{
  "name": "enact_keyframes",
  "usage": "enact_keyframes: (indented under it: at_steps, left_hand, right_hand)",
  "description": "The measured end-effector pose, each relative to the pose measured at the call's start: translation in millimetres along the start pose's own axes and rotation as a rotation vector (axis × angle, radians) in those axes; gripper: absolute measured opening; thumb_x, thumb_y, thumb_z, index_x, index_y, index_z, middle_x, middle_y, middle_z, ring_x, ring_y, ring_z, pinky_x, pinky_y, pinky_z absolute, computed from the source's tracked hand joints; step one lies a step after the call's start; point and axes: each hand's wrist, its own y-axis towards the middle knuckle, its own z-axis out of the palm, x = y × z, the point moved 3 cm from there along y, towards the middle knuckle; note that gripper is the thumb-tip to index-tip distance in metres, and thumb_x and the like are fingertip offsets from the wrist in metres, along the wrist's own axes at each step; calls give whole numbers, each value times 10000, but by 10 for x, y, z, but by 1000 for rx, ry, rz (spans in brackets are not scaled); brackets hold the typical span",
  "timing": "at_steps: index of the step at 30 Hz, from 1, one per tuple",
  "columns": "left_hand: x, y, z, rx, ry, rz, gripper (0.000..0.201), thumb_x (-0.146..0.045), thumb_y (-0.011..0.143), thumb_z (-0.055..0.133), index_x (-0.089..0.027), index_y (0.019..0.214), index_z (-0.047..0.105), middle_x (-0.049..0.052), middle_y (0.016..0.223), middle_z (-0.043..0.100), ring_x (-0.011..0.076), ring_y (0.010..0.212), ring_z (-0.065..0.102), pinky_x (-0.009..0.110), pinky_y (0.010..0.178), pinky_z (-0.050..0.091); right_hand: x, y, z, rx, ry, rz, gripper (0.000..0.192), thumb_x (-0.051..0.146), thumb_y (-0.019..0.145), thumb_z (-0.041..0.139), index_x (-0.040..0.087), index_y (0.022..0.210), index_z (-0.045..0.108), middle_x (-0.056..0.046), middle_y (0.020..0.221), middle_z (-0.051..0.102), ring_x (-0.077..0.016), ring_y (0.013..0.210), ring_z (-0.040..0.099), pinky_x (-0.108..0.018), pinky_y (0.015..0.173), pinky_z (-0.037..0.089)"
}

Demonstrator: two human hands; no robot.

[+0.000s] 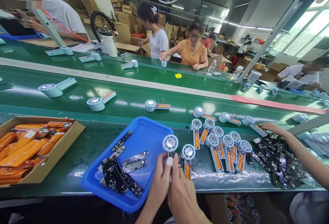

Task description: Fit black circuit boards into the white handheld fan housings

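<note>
A light-blue handheld fan housing (170, 143) with a round, silver-centred head is held upright between my two hands, over the right edge of the blue tray. My left hand (158, 179) grips its handle from the left, with a white wrap on one digit. My right hand (182, 186) closes on the handle from the right, fingers pressed at a small dark board near the neck. Most of the handle is hidden by my fingers. Loose circuit boards (114, 174) lie in the blue tray (92, 162). Just right of my hands lies another fan housing (188, 152) with an orange battery.
A cardboard box (60, 148) of orange batteries stands at left. Several fan housings (228, 141) cluster at right, beside a pile of black boards (280, 162). A co-worker's arm (300, 148) reaches in there. More housings sit on the green conveyor (128, 114); people work beyond.
</note>
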Motion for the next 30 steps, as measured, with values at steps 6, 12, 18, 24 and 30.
enact_keyframes:
  at_steps: [6,12,18,24,30]
  left_hand:
    - [-162,27,-341,-31,473,226,281,-450,893,515,-250,986,689,100,975,743,306,901,687,378,795,497]
    - [-53,27,-464,46,1240,109,281,-241,913,524,-220,1172,633,126,1145,690,308,892,727,339,684,502]
    - [-54,125,-275,-34,1457,38,311,-217,1023,339,-151,1182,598,162,1157,652,286,908,739,333,696,519]
    - [-297,218,-469,-89,1465,74,364,-287,1046,288,-180,1150,620,123,1115,680,271,976,711,332,765,518]
    - [-410,448,-972,-127,1588,118,359,-238,949,375,-58,1068,662,231,1023,682,377,1000,670,428,852,488]
  right_hand:
    - [-160,-98,124,2,-41,95,790,43,864,437,52,1605,164,-281,1255,667,-303,862,767,-329,650,631]
    - [-156,48,62,72,-249,220,689,-15,871,455,26,1549,337,-253,1041,735,-268,713,766,-305,600,623]
    - [-67,194,60,99,-294,226,655,-24,885,477,-22,1528,351,-181,768,737,-256,662,758,-280,569,597]
    - [-66,338,110,48,-252,174,662,107,946,539,29,1559,300,-183,832,738,-253,699,754,-280,575,570]
    - [-116,128,-180,26,-142,105,611,205,924,607,79,1494,425,-151,889,740,-274,721,741,-312,568,535]
